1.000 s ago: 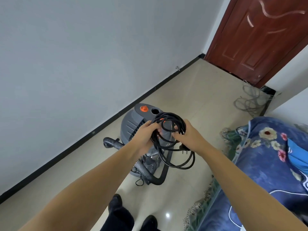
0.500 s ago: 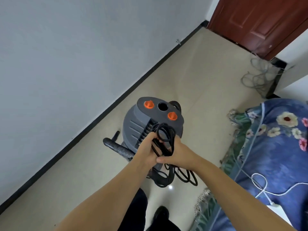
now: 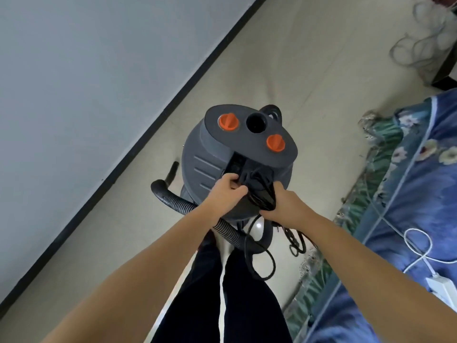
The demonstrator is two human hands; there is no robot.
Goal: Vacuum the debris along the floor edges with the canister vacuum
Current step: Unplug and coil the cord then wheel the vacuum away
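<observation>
A grey canister vacuum (image 3: pixel 210 154) with two orange knobs on its lid stands on the tiled floor just in front of my legs. Its black ribbed hose (image 3: pixel 178 206) curls out on the left and passes under my left forearm. A bundle of black power cord (image 3: pixel 262 201) lies against the near side of the canister. My left hand (image 3: pixel 226 191) grips the bundle's upper left part. My right hand (image 3: pixel 284 206) holds its lower right side. Loose loops of the cord (image 3: pixel 264 266) hang down to the floor.
A pale wall with a black skirting board (image 3: pixel 138 134) runs diagonally on the left. A bed with a blue flowered cover (image 3: pixel 408 194) and a white cable fills the right. A tangle of grey wire (image 3: pixel 420 43) lies on the floor at the top right.
The view has tipped down and closer over the vacuum. Both hands have lowered the cord bundle from in front of me onto the near side of the canister.
</observation>
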